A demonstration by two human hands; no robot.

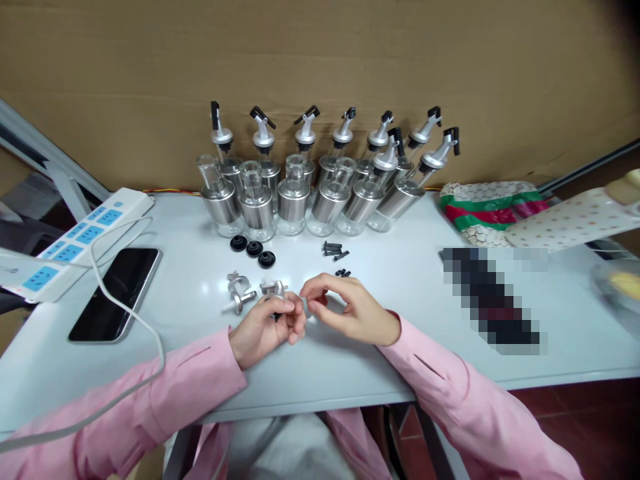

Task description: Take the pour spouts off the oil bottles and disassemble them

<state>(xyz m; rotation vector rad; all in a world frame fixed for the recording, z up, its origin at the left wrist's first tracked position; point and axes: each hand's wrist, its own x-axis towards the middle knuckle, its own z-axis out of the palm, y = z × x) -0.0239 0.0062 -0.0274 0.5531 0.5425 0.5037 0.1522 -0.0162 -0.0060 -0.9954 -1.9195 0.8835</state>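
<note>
My left hand (273, 325) is closed, thumb over curled fingers, around what looks like a silver pourer spout with a dark part; most of it is hidden. Close beside it, my right hand (353, 310) is curved with thumb and forefinger apart, and I see nothing in its grasp. Silver pourer spouts (239, 293) lie on the table just beyond my left hand. Behind them, three round black stoppers (254, 249) form a slanting row. Black levers (334, 249) and small black pieces (343, 273) lie beyond my right hand.
Several glass bottles with steel sleeves (294, 200) stand at the back; the rear ones carry pourers, several front ones have bare necks. A power strip (75, 243), its white cable (117, 303) and a phone (116, 293) are left. A patterned bag (490, 210) and another person's sleeve (565, 217) are right.
</note>
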